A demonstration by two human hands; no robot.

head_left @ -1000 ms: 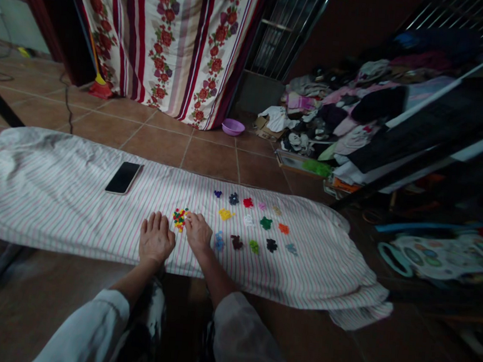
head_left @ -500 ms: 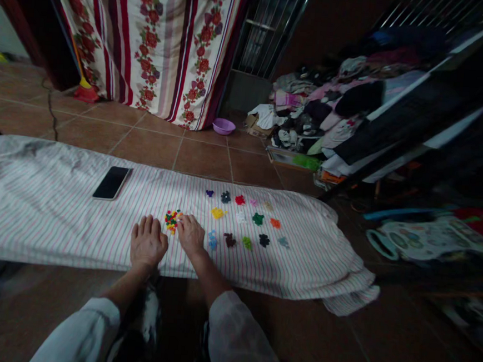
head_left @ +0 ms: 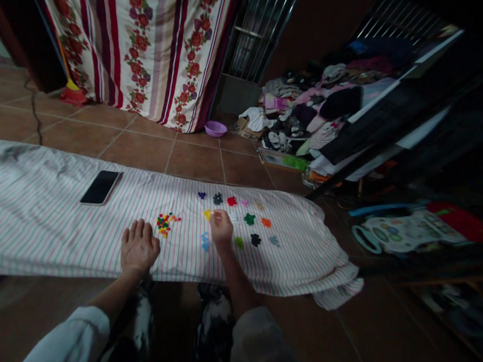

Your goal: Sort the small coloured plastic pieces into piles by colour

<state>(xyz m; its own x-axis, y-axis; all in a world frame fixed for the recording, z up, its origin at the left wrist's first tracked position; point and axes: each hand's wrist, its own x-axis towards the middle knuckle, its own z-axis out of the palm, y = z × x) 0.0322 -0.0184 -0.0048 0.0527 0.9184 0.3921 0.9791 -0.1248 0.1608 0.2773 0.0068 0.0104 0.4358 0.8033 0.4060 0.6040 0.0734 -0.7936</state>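
Observation:
My left hand (head_left: pixel 140 246) lies flat on the striped cloth (head_left: pixel 95 231), fingers stretched out, just left of a mixed pile of small red, yellow and green pieces (head_left: pixel 164 224). My right hand (head_left: pixel 221 228) is over the sorted heaps, its fingers pinched together beside the yellow heap (head_left: pixel 207 214). Whatever is between those fingertips is too small to make out. The hand partly covers the white heap (head_left: pixel 233 218) and hides the dark brown one. Around it lie a red heap (head_left: pixel 232 201), a dark green heap (head_left: pixel 249 219), a light blue heap (head_left: pixel 205 241) and a lime heap (head_left: pixel 239 242).
A smartphone (head_left: pixel 101 188) lies on the cloth at the left. More heaps, among them orange (head_left: pixel 266 222) and black (head_left: pixel 256 239), sit further right. Beyond the cloth are a purple basin (head_left: pixel 215 129) on the tiled floor, a floral curtain (head_left: pixel 160 46) and piled clothes (head_left: pixel 310 105).
My right hand has moved right, from the mixed pile to the yellow heap. My left hand stays flat beside the pile. The whole view has shifted slightly.

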